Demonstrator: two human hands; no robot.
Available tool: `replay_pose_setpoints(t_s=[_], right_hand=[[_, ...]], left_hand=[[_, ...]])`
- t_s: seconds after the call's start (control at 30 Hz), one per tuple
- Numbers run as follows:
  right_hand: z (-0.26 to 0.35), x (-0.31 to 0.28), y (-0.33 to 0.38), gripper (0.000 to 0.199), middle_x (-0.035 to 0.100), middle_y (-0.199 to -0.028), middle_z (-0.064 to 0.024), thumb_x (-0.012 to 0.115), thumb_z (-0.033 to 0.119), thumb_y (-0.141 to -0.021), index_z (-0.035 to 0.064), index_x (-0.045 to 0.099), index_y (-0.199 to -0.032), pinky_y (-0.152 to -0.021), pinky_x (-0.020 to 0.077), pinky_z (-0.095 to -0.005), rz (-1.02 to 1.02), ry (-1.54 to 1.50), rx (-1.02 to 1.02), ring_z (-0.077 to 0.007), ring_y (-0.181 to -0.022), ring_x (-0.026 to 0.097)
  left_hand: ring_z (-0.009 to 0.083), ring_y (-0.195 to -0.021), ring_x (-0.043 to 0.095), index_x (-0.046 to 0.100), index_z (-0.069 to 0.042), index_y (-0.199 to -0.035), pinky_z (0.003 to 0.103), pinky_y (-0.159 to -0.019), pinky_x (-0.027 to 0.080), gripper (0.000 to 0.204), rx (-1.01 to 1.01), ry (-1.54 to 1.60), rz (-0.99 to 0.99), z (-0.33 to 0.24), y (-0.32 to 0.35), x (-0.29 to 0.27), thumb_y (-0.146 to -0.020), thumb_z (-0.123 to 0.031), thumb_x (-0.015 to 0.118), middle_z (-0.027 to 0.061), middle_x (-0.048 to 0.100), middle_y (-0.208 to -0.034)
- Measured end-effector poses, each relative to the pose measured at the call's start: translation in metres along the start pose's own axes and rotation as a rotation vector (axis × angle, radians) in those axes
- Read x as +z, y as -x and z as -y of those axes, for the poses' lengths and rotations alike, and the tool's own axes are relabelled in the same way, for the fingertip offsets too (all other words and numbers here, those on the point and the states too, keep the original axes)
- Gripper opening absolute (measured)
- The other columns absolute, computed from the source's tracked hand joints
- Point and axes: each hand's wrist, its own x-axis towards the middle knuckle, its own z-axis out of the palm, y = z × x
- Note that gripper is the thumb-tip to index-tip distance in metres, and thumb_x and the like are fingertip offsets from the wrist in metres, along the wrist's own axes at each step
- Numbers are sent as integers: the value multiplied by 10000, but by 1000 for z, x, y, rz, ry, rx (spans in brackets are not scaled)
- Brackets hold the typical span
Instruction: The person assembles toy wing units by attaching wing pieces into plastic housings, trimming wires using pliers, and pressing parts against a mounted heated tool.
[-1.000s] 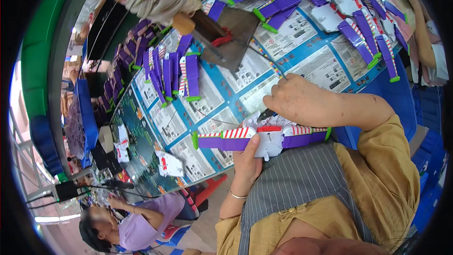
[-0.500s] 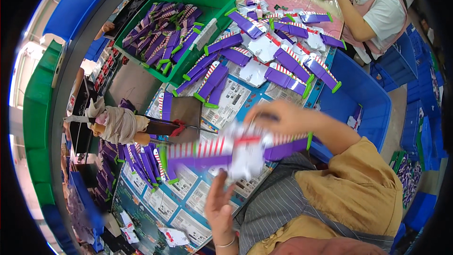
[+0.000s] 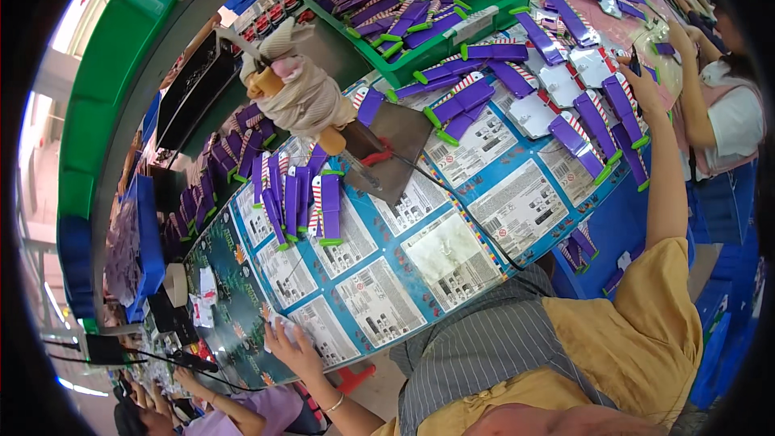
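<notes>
At the table's lower left edge, my left hand (image 3: 291,351) has its fingers on a white plastic piece (image 3: 279,329), seemingly gripping it. My right hand (image 3: 644,90) reaches far out to the upper right, over white toy bodies (image 3: 559,82) with purple wings (image 3: 593,123) attached. A slim dark object (image 3: 634,62) shows at its fingers; its kind is too small to tell. Striped, green-tipped wings lie loose at the table's middle, such as this purple wing (image 3: 330,206).
A green bin (image 3: 476,28) full of wings stands at the back. Cloth wrapping covers a bench tool (image 3: 303,97) on a brown plate (image 3: 404,169). A black cable (image 3: 476,222) crosses the sheet-covered table. A blue bin (image 3: 601,222) sits right; co-workers (image 3: 726,105) are nearby.
The winged toy body has left my hands, and wings show in the blue bin. My left hand moved left to the white piece; my right stretched away to the upper right. The view turned left.
</notes>
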Motion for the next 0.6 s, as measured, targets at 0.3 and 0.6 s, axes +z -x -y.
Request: replay_pose_setpoints(t_s=[0.3, 0.6], right_hand=[[70, 32, 29, 235, 608, -1021, -194, 518, 143, -833, 39, 562, -1040, -759, 472, -413, -303, 1066, -475, -367, -920, 582], [122, 239, 101, 411, 574, -990, -84, 532, 43, -725, 129, 540, -1127, -680, 483, -415, 469, 859, -1169, -298, -812, 611]], left_hand=[[429, -1276, 260, 370, -22, -1306, 525, -1043, 166, 562, 283, 307, 155, -129, 19, 19, -831, -249, 563, 217, 325, -1378], [451, -1293, 202, 377, -115, -1333, 659, -971, 136, 593, 393, 298, 327, -224, -2, 41, -816, -308, 594, 193, 209, -1435]])
